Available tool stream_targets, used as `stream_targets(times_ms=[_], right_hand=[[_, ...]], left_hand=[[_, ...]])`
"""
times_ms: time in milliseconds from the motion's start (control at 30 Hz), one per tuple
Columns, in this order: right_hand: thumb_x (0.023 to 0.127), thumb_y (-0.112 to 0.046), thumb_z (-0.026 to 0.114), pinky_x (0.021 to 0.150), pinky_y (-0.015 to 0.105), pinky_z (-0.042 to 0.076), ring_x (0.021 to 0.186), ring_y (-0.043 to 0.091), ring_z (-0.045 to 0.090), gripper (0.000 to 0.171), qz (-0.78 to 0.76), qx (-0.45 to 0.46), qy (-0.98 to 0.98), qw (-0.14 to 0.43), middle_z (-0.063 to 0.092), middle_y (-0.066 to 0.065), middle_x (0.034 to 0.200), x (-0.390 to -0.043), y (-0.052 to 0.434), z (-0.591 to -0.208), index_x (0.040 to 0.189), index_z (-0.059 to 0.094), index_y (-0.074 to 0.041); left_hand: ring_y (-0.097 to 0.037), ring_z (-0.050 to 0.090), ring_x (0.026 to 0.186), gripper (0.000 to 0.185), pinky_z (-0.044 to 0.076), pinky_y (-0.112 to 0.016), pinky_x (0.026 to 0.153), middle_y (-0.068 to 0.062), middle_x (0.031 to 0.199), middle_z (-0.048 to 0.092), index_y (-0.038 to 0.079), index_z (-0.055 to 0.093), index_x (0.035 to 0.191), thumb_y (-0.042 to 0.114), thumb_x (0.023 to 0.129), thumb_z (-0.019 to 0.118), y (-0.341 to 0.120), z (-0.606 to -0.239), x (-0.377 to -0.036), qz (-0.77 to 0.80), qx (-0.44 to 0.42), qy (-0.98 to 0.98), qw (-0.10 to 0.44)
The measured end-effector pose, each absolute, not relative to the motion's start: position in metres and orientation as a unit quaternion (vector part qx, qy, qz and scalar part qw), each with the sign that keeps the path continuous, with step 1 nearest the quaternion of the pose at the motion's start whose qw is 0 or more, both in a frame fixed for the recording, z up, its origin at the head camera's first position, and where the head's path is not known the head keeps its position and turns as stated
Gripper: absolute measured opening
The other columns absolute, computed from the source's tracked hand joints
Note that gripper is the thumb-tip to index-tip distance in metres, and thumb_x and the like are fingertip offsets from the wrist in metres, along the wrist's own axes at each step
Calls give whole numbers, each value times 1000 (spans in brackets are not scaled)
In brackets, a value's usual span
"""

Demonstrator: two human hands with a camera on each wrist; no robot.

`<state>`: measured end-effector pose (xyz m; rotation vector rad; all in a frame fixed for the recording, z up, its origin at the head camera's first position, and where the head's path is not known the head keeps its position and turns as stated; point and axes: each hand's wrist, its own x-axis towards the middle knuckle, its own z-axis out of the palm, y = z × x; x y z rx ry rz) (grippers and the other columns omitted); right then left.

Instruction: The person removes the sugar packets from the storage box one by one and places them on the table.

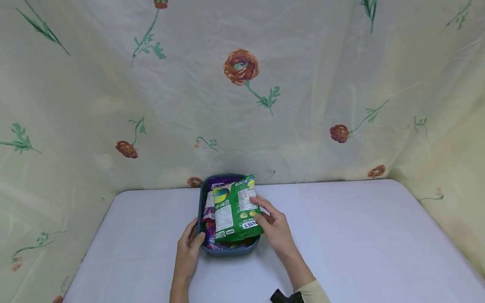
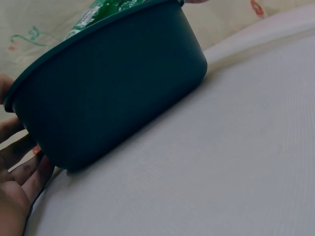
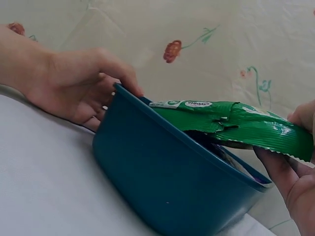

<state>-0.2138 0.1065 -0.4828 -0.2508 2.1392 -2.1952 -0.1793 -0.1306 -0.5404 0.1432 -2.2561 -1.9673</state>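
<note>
My left hand (image 1: 189, 248) grips the near left rim of the blue tub (image 1: 201, 198): the thumb is hooked over the edge and the remaining fingers (image 2: 22, 169) lie against the outer wall. The tub stands on the white table (image 1: 341, 235), close to the floral curtain (image 1: 242, 84) behind it.

My right hand (image 1: 274, 225) holds the green snack packet (image 1: 236, 208) at its right edge. The fingers (image 3: 275, 167) are beneath the packet, and the thumb appears to press from above, though the right wrist view cuts it off at the frame edge. The packet lies roughly flat across the top of the tub, with one end overhanging the rim on my right.

Beneath it, inside the tub, lie purple packets (image 1: 211, 210); their number cannot be determined.
</note>
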Motion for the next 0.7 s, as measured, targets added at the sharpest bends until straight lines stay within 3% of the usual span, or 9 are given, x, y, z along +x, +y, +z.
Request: stream_targets(times_ms=[467,700], right_hand=[[94,-9,54,91,19,49,133,18,43,39,-725,-61,685,19,37,-10,150,-220,122,-481,130,56,-23],[94,-6,51,88,20,52,128,15,47,41,-732,-47,679,13,40,-11,148,-223,130,-479,132,55,-21]], left_hand=[[-32,46,131,50,39,-32,106,-18,142,46,8,41,142,21,95,54,-131,-537,-179,-660,33,-746,82],[-30,45,132,50,38,-35,108,-17,143,45,9,40,142,21,95,54,-132,-536,-178,-666,35,-742,71]])
